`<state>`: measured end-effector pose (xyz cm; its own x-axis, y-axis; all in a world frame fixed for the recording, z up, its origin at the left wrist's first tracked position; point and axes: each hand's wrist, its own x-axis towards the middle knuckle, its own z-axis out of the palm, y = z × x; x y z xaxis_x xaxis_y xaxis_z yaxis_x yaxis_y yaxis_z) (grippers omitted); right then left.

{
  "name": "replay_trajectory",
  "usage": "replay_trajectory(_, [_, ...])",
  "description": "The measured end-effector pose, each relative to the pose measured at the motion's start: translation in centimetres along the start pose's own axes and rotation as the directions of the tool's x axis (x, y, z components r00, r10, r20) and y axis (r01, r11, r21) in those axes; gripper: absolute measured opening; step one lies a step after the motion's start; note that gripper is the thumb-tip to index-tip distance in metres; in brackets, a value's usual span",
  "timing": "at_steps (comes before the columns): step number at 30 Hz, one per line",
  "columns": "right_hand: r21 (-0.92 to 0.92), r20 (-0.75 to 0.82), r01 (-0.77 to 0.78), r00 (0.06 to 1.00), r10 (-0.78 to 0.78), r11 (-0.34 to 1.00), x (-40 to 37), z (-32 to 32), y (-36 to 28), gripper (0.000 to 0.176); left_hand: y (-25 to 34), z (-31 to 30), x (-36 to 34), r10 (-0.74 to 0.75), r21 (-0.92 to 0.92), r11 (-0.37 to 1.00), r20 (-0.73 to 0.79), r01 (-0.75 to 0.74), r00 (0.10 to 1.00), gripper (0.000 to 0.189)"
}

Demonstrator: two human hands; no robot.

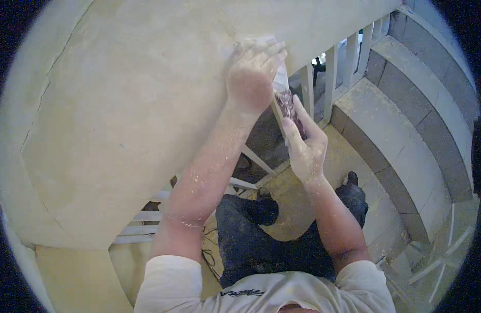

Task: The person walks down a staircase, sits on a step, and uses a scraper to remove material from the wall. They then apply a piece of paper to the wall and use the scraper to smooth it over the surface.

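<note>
left hand point(253, 75), right hand point(305, 148) press dusty trowel point(285, 101) on smooth plaster point(120, 104)

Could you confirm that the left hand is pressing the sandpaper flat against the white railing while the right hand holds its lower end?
Not quite. The head view shows the left hand pressing the sandpaper flat against the curved plaster wall, not the white railing. The right hand does hold its lower end.

The left hand point(252, 75) presses a dusty tool point(285, 99) against the wall point(131, 115) — the right hand point(305, 148) grips its lower end.
</note>
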<state>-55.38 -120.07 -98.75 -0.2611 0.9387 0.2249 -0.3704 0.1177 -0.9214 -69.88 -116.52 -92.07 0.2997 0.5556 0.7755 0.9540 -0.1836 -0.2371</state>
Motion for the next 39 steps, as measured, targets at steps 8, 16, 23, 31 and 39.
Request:
replay_trajectory(8, [-0.165, 0.036, 0.131, 0.991, -0.126, 0.978, 0.9, 0.2, -1.7, 0.045, -1.2, -0.6, 1.7, 0.03, 0.023, 0.999, -0.083, -0.028, 0.996, 0.025])
replay_trajectory(16, [-0.159, 0.066, 0.126, 0.991, -0.117, 0.979, 1.6, 0.0, -2.2, 0.044, -1.6, -1.3, 2.6, 0.017, 0.056, 0.998, -0.142, -0.009, 0.99, 0.023])
replay_trajectory(23, [-0.24, 0.051, 0.225, 0.974, -0.22, 0.944, 0.8, 0.6, -1.8, 0.045, -0.9, -2.0, 1.9, 0.031, 0.004, 1.0, -0.105, -0.03, 0.994, 0.021])
replay_trajectory(31, [-0.19, 0.042, 0.122, 0.992, -0.116, 0.974, 0.9, 0.4, -2.8, 0.044, -1.2, -1.9, 2.6, 0.033, 0.001, 0.999, -0.08, -0.033, 0.996, 0.024])
replay_trajectory(39, [-0.099, 0.07, 0.022, 0.997, -0.015, 0.995, 0.6, -0.2, -3.8, 0.043, -0.7, -2.8, 2.8, -0.013, -0.015, 1.0, -0.078, 0.012, 0.997, 0.024])
